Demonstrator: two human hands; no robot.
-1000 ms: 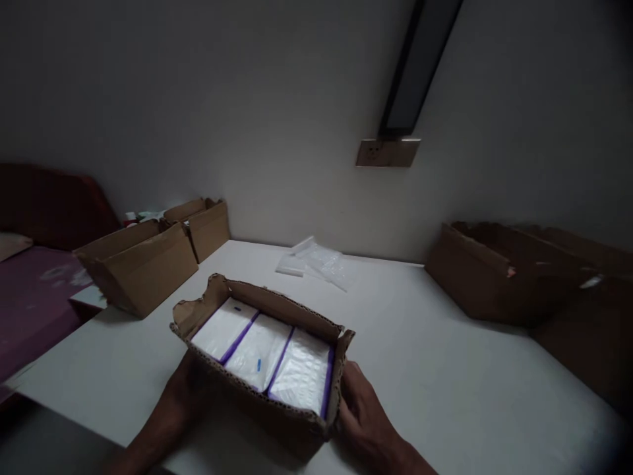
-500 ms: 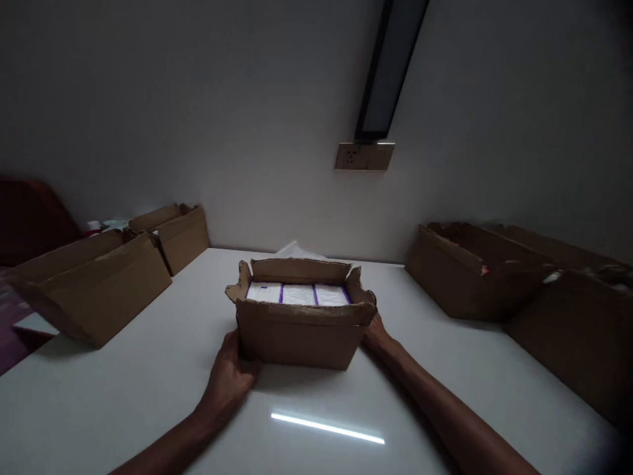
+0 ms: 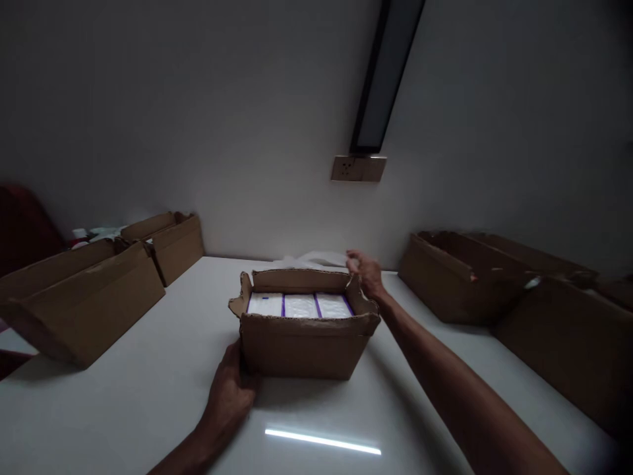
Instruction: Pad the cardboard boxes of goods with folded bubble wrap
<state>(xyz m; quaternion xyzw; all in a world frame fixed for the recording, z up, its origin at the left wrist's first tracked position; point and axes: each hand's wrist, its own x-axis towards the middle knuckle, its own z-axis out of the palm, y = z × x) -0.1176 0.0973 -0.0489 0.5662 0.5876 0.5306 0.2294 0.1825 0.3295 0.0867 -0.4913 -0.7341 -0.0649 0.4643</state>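
Note:
A brown cardboard box (image 3: pixel 302 346) with torn flaps stands in front of me on the white table. In it, white packets with purple edges (image 3: pixel 300 305) lie side by side. My left hand (image 3: pixel 231 389) grips the box's lower left corner, thumb along the front and the other fingers hidden at the side. Beyond the box's far right corner, my right hand (image 3: pixel 364 272) pinches the end of a translucent white plastic bag (image 3: pixel 321 258). The rest of the bag lies behind the box, partly hidden by it.
Two open cardboard boxes stand at left, one near (image 3: pixel 93 307) and one far (image 3: pixel 178 247). At right are more open boxes, one (image 3: pixel 445 284) beside another (image 3: pixel 564 336). A wall socket (image 3: pixel 359 169) sits under a dark panel (image 3: pixel 390 72) behind the table (image 3: pixel 163 369).
My right hand has left the box's right side, reached forward behind it and taken hold of the plastic bag, which is now stretched up rightward. My left hand stays on the box.

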